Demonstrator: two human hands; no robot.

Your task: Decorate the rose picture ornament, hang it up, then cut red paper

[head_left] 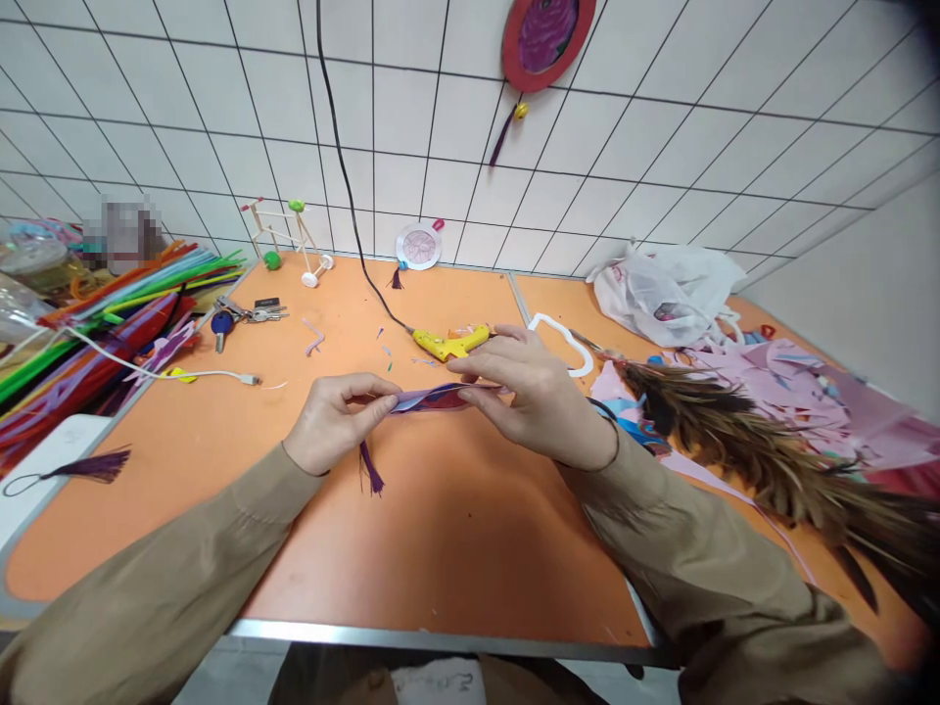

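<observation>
Between my two hands a flat purple craft piece point(433, 398) is held nearly edge-on above the orange table point(441, 548). My left hand point(339, 421) pinches its left end between thumb and fingers. The right end is gripped by my right hand point(525, 392), thumb below and fingers over the top. A dark purple tassel point(371, 470) hangs down near my left fingertips. Just behind the piece lies a yellow glue gun point(449, 343), close to my right fingers, with its black cable running up the wall.
Keys point(254, 311), a white cable point(183, 376) and colourful pipe cleaners point(110, 333) lie at left. A stick model point(290, 240) and a round ornament point(418, 247) stand at the back. A plastic bag point(661, 294), pink scraps point(785, 392) and brown feathers point(771, 470) fill the right.
</observation>
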